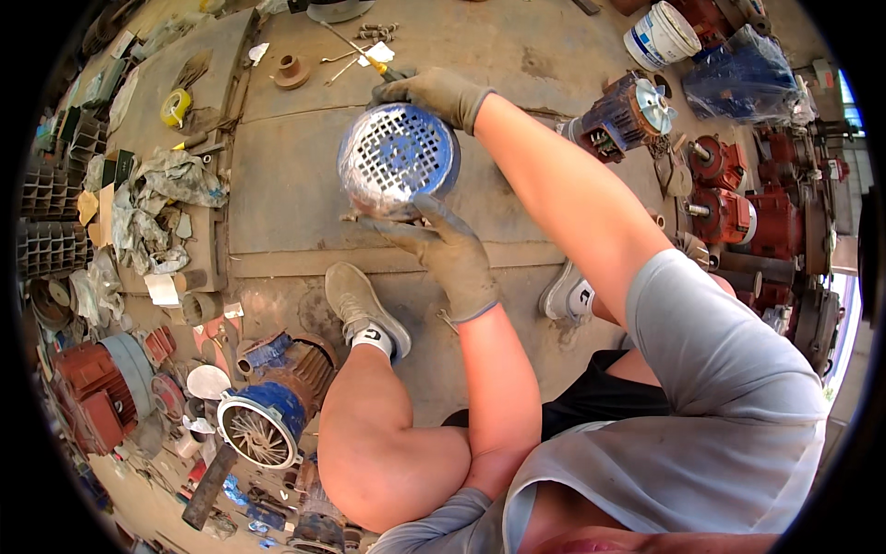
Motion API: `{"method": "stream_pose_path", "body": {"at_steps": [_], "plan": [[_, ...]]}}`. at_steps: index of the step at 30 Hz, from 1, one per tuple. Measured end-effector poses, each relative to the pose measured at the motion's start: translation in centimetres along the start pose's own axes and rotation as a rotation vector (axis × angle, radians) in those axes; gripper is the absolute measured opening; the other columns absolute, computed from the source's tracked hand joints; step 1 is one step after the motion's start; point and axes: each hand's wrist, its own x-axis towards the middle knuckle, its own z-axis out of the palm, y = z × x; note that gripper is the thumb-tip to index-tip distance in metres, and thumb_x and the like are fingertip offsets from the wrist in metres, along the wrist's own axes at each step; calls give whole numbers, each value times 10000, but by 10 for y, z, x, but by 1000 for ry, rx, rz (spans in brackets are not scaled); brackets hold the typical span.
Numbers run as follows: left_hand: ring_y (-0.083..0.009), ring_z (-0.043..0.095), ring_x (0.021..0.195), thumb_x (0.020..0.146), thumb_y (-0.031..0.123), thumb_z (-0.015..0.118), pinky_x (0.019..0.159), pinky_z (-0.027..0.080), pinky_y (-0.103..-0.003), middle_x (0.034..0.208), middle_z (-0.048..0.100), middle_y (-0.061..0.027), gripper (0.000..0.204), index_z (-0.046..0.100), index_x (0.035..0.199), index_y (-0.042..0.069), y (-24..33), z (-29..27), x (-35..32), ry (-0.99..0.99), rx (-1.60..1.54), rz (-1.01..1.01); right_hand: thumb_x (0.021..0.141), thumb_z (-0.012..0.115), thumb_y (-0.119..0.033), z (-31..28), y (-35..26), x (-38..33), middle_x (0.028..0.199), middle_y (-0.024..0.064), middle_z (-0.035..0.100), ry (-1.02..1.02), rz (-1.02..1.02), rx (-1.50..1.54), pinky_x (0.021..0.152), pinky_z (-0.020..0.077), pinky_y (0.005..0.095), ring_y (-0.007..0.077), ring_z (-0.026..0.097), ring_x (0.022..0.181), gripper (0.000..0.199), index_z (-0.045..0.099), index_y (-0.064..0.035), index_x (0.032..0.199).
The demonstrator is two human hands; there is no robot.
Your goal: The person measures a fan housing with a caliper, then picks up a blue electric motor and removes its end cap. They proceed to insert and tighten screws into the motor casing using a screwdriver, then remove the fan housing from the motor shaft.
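Both gloved hands on the blue fan cover (399,157), a round perforated metal cap sitting just above frame centre, over the concrete floor (295,185). Left hand (450,249) at its 6 o'clock edge, fingers spread under the rim, clamped on. Right hand (436,92) at 12–1 o'clock, curled over the top rim, closed on it too. Looks like thin stamped sheet: light, stiff, prob. sharp at the rim, grille could dent, so rim's the place to hold, opp. sides as now. Packaging: white bucket (661,35) w/ blue band at 1 o'clock, yellow tape roll (175,107) at 10. Blue motor (273,406) at 7, red motors (738,208) at 3.
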Motion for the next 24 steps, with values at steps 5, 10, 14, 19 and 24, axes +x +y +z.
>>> {"method": "stream_pose_path", "body": {"at_steps": [5,10,14,19,24], "plan": [[-384,432,1560,1171,402,563,1312,331,-479,1738,314,-327,828,172,1724,-75,4,-20,-11,224,-295,-290,972,798,-410,34,-71,-71,997,185,812,209,399,419,864,603,413,270,780,920,385,845,-88,1179],[-294,575,1436,1147,349,632,1224,447,-441,1617,540,-241,684,409,1664,-40,3,-96,55,-30,-613,-469,970,788,-374,57,-108,-135,907,152,794,459,510,503,821,598,383,231,763,841,428,799,-71,1273],[-249,597,1401,1129,280,663,1152,504,-405,1549,615,-198,557,558,1586,-22,-32,-100,97,-299,-626,-409,1046,752,-276,71,-104,-179,962,78,804,588,462,715,783,583,329,142,718,841,343,785,-34,1287],[-231,650,1334,1019,146,758,1080,552,-363,1473,682,-165,572,623,1571,81,20,-62,118,-647,-427,-252,1109,700,-165,71,-73,-228,1202,49,779,779,504,1015,897,587,300,109,703,1014,293,719,13,1341],[-225,711,1224,1005,174,791,1039,568,-352,1407,739,-139,515,697,1505,95,42,-22,104,-807,-399,-114,1134,667,-191,57,-48,-295,1265,82,773,707,719,1157,934,609,327,134,729,1058,308,687,4,1372]]}}
